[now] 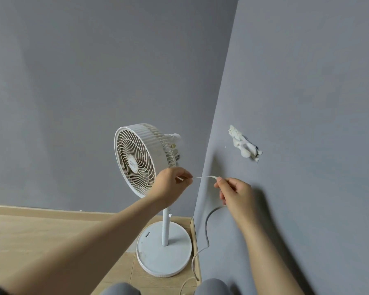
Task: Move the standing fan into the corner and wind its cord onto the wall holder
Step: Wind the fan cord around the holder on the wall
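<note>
The fan stands cornered behind the left hand. Both hands pinch the cord; the right hand should keep it taut, looping up onto the holder.

Two plain grey walls meet in a corner. Light wood-look floor below, pale skirting board along the base.

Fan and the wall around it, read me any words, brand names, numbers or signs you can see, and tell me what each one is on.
Fan hub badge: pale lettering on the centre of the grille, too blurred to read.
Sticker behind the fan head: yellowish and dark labels, too small to read.
Fan base: a small slot mark, no text.
Wall holder, cord, walls: no text visible.
</note>
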{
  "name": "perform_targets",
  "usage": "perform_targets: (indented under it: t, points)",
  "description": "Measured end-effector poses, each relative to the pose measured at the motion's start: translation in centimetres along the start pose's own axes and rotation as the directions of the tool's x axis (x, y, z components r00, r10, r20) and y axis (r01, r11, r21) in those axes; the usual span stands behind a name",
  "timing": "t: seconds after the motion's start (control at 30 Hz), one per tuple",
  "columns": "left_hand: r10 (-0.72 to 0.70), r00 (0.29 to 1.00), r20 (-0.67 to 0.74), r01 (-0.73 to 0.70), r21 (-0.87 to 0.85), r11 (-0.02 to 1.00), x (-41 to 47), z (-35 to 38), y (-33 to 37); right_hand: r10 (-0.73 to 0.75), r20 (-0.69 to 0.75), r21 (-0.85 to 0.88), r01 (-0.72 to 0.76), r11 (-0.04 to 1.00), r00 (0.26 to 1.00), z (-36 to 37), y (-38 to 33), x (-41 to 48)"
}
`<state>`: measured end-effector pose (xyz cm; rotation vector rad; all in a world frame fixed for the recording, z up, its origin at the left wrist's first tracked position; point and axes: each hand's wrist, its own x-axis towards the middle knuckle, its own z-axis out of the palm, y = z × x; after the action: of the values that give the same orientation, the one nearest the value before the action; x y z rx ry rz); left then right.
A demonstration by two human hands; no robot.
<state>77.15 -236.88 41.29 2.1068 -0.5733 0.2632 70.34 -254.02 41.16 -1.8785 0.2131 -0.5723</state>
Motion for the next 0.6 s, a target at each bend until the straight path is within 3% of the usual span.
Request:
perform_targets:
  t: [0.33, 0.6]
  points:
    - [0.085, 0.987, 0.136, -0.093, 0.053, 0.994, 4.9, 3.4, -0.1, -0.064, -0.043, 0.073, 0.067, 0.995, 0.997, -0.9, 0.6, 1.9]
    - [0.103, 0.990, 0.097, -0.104, 0.001, 0.995, 7.1, 4.3, -0.5, -0.032, -0.039, 0.092, 0.035, 0.995, 0.999, -1.2, -0.5, 2.6]
